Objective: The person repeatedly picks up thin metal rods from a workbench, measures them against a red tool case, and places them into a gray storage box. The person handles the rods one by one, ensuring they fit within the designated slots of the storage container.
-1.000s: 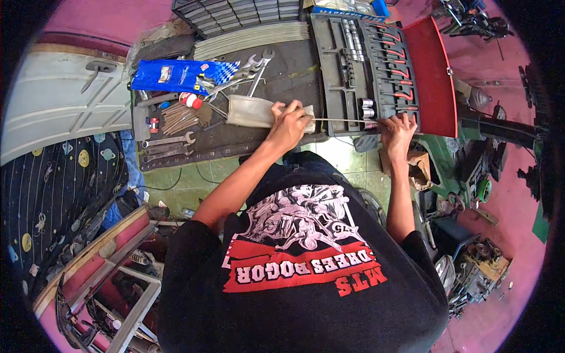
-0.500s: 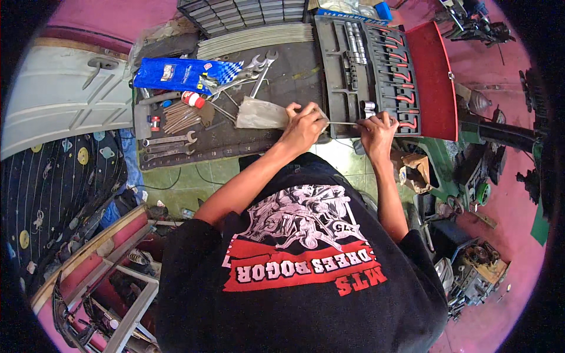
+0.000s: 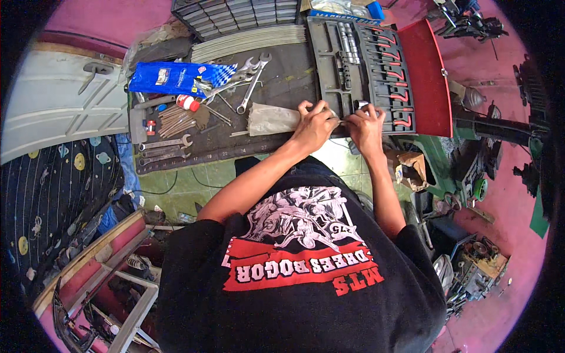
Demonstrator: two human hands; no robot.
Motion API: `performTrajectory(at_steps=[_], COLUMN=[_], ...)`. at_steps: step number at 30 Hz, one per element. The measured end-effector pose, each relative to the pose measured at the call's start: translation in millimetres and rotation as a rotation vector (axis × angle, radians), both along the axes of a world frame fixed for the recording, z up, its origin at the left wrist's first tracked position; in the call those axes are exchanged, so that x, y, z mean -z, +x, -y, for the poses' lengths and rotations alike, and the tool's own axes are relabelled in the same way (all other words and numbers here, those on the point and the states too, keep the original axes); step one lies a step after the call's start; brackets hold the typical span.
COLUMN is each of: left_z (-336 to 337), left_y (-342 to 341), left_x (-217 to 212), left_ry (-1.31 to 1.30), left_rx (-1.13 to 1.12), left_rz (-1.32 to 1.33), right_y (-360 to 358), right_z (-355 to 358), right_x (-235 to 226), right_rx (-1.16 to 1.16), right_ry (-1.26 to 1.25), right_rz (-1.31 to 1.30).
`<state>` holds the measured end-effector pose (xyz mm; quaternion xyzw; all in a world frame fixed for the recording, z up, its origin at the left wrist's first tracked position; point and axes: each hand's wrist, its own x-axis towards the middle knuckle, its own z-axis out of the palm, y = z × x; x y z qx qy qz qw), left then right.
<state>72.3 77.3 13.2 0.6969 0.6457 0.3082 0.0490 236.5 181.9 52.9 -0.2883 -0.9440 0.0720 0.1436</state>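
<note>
My left hand (image 3: 316,127) is closed around a pale beige wrap (image 3: 272,119), cloth or paper, above the front of the workbench. A thin metal rod passes along the wrap; the end that sticks out past its left side (image 3: 239,134) shows. Close beside it, my right hand (image 3: 366,126) pinches the rod near its other end, fingers bent. The fingers of both hands hide most of the rod there. Beyond my right hand lies an opened socket tool case (image 3: 331,77) with sockets and red-marked hex keys in its tray.
Left on the bench (image 3: 281,76) are combination wrenches (image 3: 254,86), a blue pouch (image 3: 150,79), a red-and-white bottle (image 3: 187,103) and several brown rods (image 3: 176,119). Metal rods (image 3: 250,43) lie behind, before a drawer cabinet (image 3: 235,16). The case's red lid (image 3: 425,76) stands at right.
My right hand has moved left along the rod, close to my left hand. The rod's far end now shows past the wrap's left side. The view has shifted slightly.
</note>
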Motion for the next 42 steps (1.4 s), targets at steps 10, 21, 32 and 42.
performTrajectory(at_steps=[10,21,32,42], left_z=[16.1,60.8,66.7,77.6], left_y=[-27.6,-139.4,-152.1,-159.7], left_x=[-16.0,-19.4,-2.0,-50.2], left_ry=[-0.076,-0.362,-0.327,-0.031], left_rx=[-0.206,-0.391,-0.337,-0.409], left_rz=[0.091,-0.057,-0.050,0.036], right_y=[-6.9,-42.8,-55.8,-42.5], right_z=[6.6,-10.8,-17.2,-30.0], right_x=[-17.4,-6.2,9.6,-36.6], right_rx=[0.057,0.023,-0.052,0.187], right_ry=[-0.042,-0.135,-0.193,-0.395], right_rz=[0.125,0.089,0.157,-0.192])
